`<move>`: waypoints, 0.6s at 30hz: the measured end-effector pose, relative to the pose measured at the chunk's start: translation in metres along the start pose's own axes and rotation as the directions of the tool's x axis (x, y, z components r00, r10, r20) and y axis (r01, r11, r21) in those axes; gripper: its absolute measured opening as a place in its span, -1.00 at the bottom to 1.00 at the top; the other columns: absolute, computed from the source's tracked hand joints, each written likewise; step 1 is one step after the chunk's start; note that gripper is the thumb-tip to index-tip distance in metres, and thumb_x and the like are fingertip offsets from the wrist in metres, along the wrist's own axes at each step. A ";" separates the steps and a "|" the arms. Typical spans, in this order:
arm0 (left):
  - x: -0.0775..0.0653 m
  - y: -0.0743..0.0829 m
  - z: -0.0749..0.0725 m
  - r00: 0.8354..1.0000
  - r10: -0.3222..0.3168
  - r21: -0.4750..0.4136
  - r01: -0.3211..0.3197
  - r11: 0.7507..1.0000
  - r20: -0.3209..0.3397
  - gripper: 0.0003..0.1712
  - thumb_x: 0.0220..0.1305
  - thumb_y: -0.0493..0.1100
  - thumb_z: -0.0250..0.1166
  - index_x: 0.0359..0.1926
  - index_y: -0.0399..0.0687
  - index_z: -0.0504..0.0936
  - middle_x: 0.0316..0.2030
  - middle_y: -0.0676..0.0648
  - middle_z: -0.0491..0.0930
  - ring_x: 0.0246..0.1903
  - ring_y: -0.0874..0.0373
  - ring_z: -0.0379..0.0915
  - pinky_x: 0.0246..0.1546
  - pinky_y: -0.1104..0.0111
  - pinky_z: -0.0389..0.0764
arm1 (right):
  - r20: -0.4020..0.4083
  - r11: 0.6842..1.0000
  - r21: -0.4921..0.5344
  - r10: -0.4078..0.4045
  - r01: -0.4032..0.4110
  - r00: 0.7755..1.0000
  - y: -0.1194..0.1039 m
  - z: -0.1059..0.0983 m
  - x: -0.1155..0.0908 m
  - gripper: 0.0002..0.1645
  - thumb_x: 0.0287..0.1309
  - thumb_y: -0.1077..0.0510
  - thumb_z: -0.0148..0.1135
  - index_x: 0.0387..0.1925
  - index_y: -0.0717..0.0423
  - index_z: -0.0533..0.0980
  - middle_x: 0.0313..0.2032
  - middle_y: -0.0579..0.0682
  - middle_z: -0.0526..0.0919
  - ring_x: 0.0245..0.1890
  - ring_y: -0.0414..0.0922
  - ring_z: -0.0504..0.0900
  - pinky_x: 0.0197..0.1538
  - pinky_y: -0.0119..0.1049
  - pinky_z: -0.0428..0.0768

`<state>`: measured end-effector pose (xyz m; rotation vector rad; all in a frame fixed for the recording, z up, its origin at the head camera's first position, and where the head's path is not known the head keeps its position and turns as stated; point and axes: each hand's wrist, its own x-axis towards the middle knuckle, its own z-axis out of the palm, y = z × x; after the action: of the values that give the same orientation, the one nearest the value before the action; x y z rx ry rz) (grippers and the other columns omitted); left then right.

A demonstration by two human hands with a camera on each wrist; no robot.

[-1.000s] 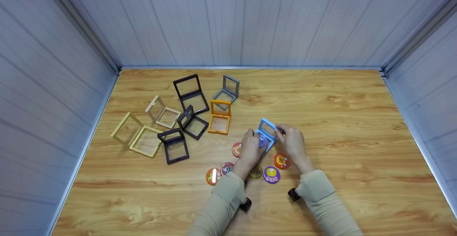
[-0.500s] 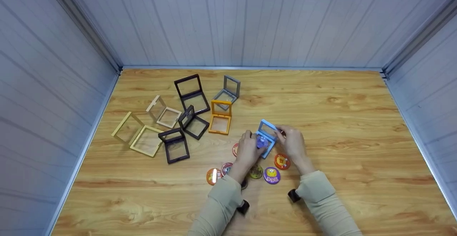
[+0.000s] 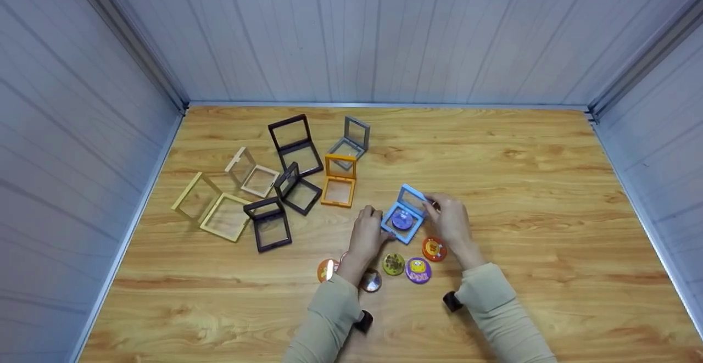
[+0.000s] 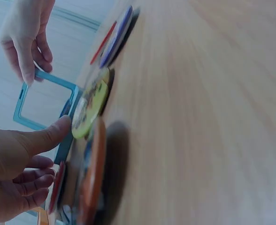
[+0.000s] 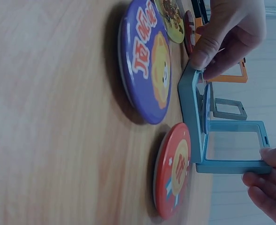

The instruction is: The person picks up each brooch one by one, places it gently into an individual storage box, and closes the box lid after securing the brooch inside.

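A light-blue hinged display frame (image 3: 416,230) stands with its lid raised. Inside its base lies a round blue-purple button badge (image 3: 402,219). My right hand (image 3: 451,220) pinches the right edge of the raised lid between thumb and fingers, seen also in the right wrist view. At the base's near-left side is my left hand (image 3: 367,236); its thumb touches the edge, and the other fingers are loosely bent in the left wrist view. Close by lie a green badge (image 3: 393,264), a purple badge (image 3: 418,270) and a red badge (image 3: 434,248).
A dark-rimmed badge (image 3: 371,280) and an orange badge (image 3: 328,271) lie near my left forearm, which partly covers another. To the left and back stand several opened display frames, among them an orange frame (image 3: 338,191), a grey frame (image 3: 356,132) and a yellow frame (image 3: 226,217).
My left hand has let go of the blue-purple badge, now lying in the light-blue frame, and has moved left to the frame's edge. The right hand still holds the lid.
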<state>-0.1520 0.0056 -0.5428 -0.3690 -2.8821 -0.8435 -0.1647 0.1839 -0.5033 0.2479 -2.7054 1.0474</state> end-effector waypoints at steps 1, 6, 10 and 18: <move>0.000 -0.001 0.000 1.000 0.003 -0.001 -0.003 1.000 0.001 -0.45 -0.29 -0.08 0.48 -0.25 -0.34 0.56 -0.37 -0.11 0.37 -0.33 0.06 0.34 -0.29 0.30 0.43 | -0.005 1.000 0.002 -0.004 0.004 1.000 0.000 0.000 0.000 -0.79 0.03 0.29 0.19 -0.25 0.32 0.57 -0.35 0.17 0.63 -0.39 -0.02 0.59 -0.33 -0.22 0.56; 0.000 -0.004 0.000 1.000 0.018 0.006 -0.019 1.000 0.008 -0.55 -0.25 -0.10 0.46 -0.31 -0.27 0.58 -0.38 -0.08 0.37 -0.34 0.07 0.32 -0.31 0.31 0.40 | -0.038 1.000 0.000 -0.029 0.029 0.999 0.000 0.001 -0.001 -0.80 0.01 0.29 0.21 -0.29 0.33 0.58 -0.39 0.16 0.63 -0.43 -0.03 0.59 -0.36 -0.21 0.56; 0.000 -0.005 0.001 1.000 0.018 0.009 -0.018 1.000 0.008 -0.59 -0.23 -0.08 0.44 -0.33 -0.23 0.61 -0.39 -0.06 0.40 -0.31 0.08 0.32 -0.29 0.30 0.39 | -0.041 1.000 0.004 -0.029 0.029 0.999 0.000 0.001 -0.001 -0.80 0.00 0.31 0.22 -0.28 0.33 0.58 -0.36 0.20 0.63 -0.40 -0.01 0.60 -0.34 -0.21 0.57; 0.001 -0.008 0.002 0.999 0.050 -0.005 -0.049 0.999 0.015 -0.64 -0.19 -0.09 0.41 -0.33 -0.20 0.62 -0.39 -0.04 0.41 -0.32 0.09 0.32 -0.26 0.30 0.36 | -0.030 0.999 0.031 -0.014 0.014 0.999 -0.001 0.001 -0.003 -0.80 0.00 0.29 0.23 -0.28 0.30 0.58 -0.36 0.17 0.63 -0.39 -0.02 0.60 -0.33 -0.23 0.57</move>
<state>-0.1554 0.0003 -0.5487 -0.4471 -2.8722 -0.8430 -0.1618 0.1826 -0.5042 0.2539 -2.6585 1.0810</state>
